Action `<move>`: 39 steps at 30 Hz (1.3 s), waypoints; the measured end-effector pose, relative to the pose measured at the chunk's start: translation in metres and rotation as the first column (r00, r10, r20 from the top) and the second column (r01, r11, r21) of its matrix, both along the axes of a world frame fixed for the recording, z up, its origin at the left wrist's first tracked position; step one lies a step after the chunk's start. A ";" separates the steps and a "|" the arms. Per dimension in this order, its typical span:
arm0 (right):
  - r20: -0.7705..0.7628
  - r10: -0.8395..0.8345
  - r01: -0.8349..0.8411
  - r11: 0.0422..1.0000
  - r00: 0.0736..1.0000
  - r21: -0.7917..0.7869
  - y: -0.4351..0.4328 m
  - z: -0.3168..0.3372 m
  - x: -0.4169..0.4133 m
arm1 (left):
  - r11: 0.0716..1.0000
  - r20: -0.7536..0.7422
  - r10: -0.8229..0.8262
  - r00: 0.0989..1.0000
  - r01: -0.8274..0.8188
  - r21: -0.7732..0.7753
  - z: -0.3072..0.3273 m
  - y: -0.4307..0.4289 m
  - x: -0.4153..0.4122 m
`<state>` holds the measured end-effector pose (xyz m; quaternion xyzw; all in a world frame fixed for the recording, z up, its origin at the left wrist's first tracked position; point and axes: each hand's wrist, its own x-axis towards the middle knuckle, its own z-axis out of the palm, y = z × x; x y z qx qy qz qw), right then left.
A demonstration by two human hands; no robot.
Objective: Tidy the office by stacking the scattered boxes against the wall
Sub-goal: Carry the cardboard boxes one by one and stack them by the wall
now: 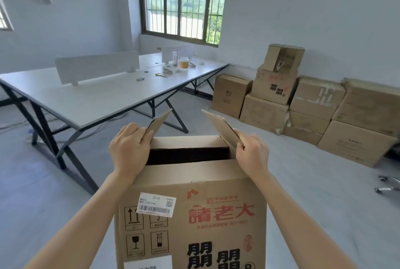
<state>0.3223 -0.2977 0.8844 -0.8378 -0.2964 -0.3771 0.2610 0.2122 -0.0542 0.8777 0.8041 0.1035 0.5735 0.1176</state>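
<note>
A large brown cardboard box (194, 214) with red and black print and a white barcode label stands right in front of me, its top partly open and dark inside. My left hand (127, 149) grips the left side flap (159, 122), which stands up. My right hand (252, 156) grips the right side flap (220, 127), also raised. Against the right wall several brown boxes (303, 104) are stacked, the tallest pile three high with an open box (283, 57) on top.
A long white desk (93, 95) on black legs fills the left, with a divider panel, a cup and a jar near the window end. A chair's chrome base (389, 186) shows at the right edge. Grey floor lies between me and the stack.
</note>
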 end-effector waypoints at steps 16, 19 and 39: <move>0.163 0.027 -0.021 0.999 0.986 -0.039 0.108 0.020 0.305 | 0.990 0.073 -0.140 0.987 0.141 -0.008 -0.005 0.112 0.323; 0.158 -0.076 0.075 0.997 0.985 0.013 0.112 0.023 0.362 | 0.980 0.069 -0.198 0.978 0.196 0.024 0.002 0.123 0.397; -0.033 -0.325 0.324 0.946 0.945 -0.027 0.070 -0.066 0.726 | 0.951 -0.086 -0.302 0.950 0.306 0.049 -0.037 0.097 0.803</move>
